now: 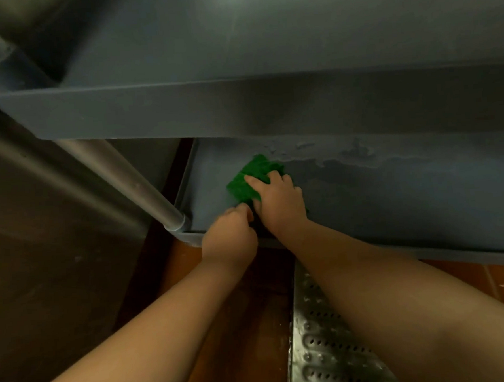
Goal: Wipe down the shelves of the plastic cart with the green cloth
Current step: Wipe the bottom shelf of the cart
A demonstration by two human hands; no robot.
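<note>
The green cloth (251,176) lies bunched on the grey lower shelf (392,194) of the plastic cart, near its left front corner. My right hand (279,202) presses down on the cloth, fingers spread over it. My left hand (230,236) sits at the shelf's front rim just left of the right hand, fingers curled, and seems to pinch the cloth's near edge. The shelf shows a darker wet patch to the right of the cloth. The upper shelf (239,103) overhangs above.
A grey metal post (132,180) runs down to the cart's left front corner. A stainless steel surface (41,233) stands at the left. Below are brown floor tiles (244,324) and a perforated metal drain grate (322,349).
</note>
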